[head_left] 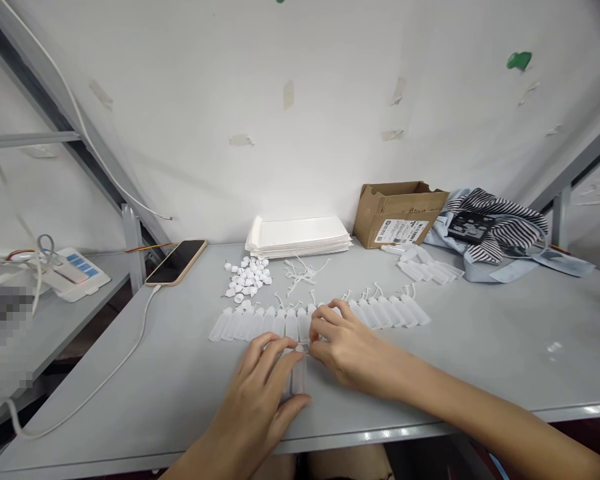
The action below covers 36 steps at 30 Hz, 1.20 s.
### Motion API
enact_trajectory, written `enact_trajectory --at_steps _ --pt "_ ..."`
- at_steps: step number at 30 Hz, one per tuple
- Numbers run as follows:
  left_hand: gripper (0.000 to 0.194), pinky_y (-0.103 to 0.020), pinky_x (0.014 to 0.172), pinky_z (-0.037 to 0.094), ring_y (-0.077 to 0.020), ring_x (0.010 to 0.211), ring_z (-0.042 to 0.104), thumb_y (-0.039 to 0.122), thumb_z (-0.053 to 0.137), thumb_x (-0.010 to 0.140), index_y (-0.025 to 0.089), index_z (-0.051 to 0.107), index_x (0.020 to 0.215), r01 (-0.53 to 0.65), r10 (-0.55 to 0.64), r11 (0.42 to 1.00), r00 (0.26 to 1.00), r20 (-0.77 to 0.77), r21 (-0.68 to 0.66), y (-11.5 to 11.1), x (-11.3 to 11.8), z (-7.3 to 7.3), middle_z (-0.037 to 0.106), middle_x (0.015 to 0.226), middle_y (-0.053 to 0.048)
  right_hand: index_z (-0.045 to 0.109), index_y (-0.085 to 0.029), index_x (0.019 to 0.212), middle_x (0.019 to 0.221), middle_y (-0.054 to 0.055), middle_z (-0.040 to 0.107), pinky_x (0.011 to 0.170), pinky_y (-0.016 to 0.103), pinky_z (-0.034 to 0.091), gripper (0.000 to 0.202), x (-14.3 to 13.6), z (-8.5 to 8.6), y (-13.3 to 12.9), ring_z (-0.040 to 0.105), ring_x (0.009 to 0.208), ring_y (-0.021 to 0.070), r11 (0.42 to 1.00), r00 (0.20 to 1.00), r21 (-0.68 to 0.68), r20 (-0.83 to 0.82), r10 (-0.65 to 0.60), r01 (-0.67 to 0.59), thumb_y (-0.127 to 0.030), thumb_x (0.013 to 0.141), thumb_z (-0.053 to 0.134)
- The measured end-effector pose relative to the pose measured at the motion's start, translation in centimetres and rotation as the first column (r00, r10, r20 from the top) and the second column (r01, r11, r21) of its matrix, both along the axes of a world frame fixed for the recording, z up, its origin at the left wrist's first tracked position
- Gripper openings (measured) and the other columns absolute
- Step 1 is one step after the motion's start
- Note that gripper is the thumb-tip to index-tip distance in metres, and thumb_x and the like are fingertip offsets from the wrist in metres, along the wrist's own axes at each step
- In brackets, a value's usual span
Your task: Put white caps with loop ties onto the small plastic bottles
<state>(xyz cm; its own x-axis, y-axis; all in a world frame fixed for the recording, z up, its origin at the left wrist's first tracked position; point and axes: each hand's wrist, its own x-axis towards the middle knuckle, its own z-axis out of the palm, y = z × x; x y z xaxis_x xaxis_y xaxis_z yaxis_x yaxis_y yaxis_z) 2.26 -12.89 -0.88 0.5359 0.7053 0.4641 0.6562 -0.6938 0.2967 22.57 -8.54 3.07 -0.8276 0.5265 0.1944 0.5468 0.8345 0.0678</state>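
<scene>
Near the front of the table, my left hand [260, 387] is closed around a small translucent plastic bottle [299, 379], fingers at its top and thumb near its base. My right hand [343, 343] has its fingertips pinched together beside the top of that bottle; what they hold, if anything, is hidden. Just beyond both hands, a row of similar translucent bottles [250, 325] lies side by side, several with short white strings at their necks. My right hand covers part of this row.
Behind the row are a pile of small white caps [250, 277], loose white strings [303, 272] and a stack of white sheets [300, 237]. More bottles [427, 267] lie by a cardboard box [400, 217] and bunched cloth [500, 233]. A phone [177, 262] with a cable sits left.
</scene>
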Motion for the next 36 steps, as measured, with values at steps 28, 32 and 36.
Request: enact_trajectory --at_steps 28,32,36 --pt "0.029 -0.044 0.093 0.043 -0.0272 0.111 0.048 0.012 0.041 0.086 0.017 0.066 0.1 0.04 -0.066 0.987 0.984 -0.164 -0.156 14.6 1.9 3.5 0.064 0.115 -0.008 0.069 -0.014 0.093 0.104 0.015 0.068 0.083 0.039 0.046 0.02 14.0 -1.6 12.4 0.062 0.098 0.0293 0.638 0.576 -0.083 -0.353 -0.737 0.766 -0.012 0.078 0.056" --pt "0.034 -0.039 0.09 0.046 -0.0259 0.11 0.05 0.002 0.038 0.082 0.017 0.068 0.088 0.041 -0.077 0.983 0.977 -0.198 -0.178 14.1 1.6 3.0 0.064 0.116 -0.007 0.07 -0.013 0.098 0.105 0.017 0.068 0.082 0.04 0.045 0.024 14.7 -2.5 12.9 0.061 0.101 0.032 0.606 0.57 -0.086 -0.261 -0.78 0.791 -0.015 0.078 0.057" --pt "0.033 -0.038 0.088 0.048 -0.0236 0.103 0.054 0.005 0.037 0.085 0.017 0.067 0.091 0.012 -0.043 0.982 0.986 -0.159 -0.19 13.8 1.1 2.5 0.067 0.107 -0.007 0.07 -0.014 0.099 0.105 0.017 0.069 0.082 0.036 0.046 0.025 15.2 -3.3 13.3 0.062 0.099 0.03 0.586 0.561 -0.086 -0.205 -0.802 0.806 -0.018 0.078 0.059"
